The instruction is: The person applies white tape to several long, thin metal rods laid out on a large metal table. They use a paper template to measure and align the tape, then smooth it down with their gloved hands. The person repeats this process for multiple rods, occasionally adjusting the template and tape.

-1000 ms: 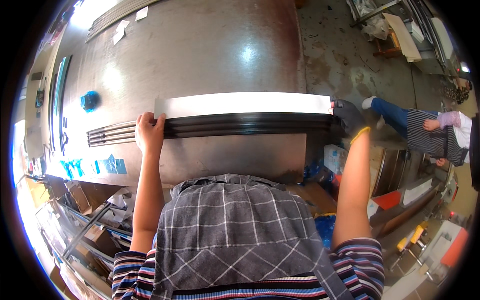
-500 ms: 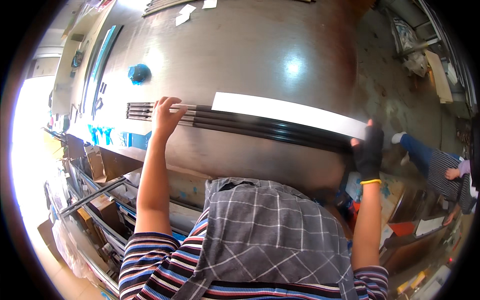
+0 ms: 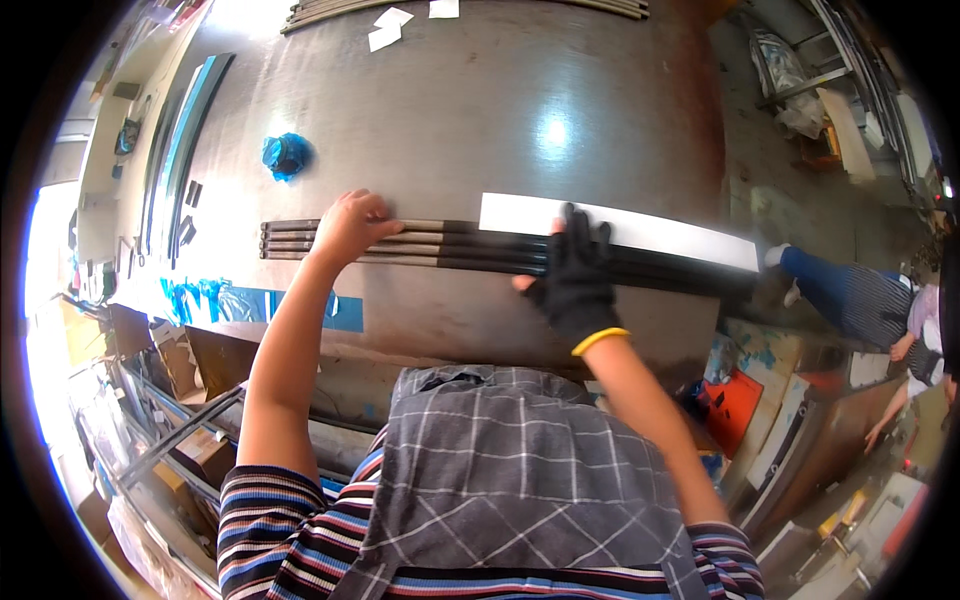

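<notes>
A bundle of several long dark tubes [image 3: 470, 256] lies side by side across the metal table in front of me. Their left ends look brownish, while the rest is black. Bent fingers of my bare left hand [image 3: 350, 228] close around the tubes' left part, the thumb along the top. A long white strip [image 3: 650, 228] rests along the far edge of the bundle's right part. My right hand [image 3: 578, 275], in a black fingertip-less glove with a yellow cuff, lies over the middle of the tubes with fingers spread; a fingertip touches or overlaps the strip.
A crumpled blue wrapped lump [image 3: 286, 156] sits on the table [image 3: 450, 120] farther left. White paper pieces [image 3: 385, 38] and more rods [image 3: 340, 12] lie at the far side. Long blue-edged strips [image 3: 195, 140] line the left edge. A person [image 3: 860, 300] is at the right.
My right hand has moved left from the right end of the strip to the middle of the bundle. The left hand stays at the left part, its fingers drawn closer.
</notes>
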A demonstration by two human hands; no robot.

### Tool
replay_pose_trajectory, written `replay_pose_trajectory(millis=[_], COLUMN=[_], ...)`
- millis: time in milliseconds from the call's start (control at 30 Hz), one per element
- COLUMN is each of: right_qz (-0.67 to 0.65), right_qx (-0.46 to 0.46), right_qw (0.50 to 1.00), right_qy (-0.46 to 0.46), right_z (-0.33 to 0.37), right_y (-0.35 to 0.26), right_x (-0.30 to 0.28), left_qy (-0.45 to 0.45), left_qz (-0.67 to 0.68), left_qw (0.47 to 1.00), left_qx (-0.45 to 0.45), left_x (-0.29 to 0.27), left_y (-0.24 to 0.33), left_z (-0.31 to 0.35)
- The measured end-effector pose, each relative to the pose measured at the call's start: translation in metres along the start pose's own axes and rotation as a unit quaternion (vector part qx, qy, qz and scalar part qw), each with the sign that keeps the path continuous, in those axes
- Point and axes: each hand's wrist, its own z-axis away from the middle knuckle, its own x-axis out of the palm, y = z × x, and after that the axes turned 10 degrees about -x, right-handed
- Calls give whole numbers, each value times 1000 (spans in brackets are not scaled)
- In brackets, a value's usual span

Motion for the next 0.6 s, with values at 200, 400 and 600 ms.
replay_pose_trajectory(millis=[200, 400, 600], right_qz=[-124, -13, 135], right_qx=[-9, 182, 369], right_qw=[992, 983, 919], right_qy=[-31, 21, -18], right_z=[-63, -19, 99], right_y=[-100, -2, 158], right_x=[32, -17, -75], left_qy=[24, 32, 40], left_qz=[6, 16, 22], left_qw=[999, 998, 998], left_qx=[47, 55, 46], left_x=[-3, 4, 9], left_y=[4, 0, 1], left_z=[2, 2, -2])
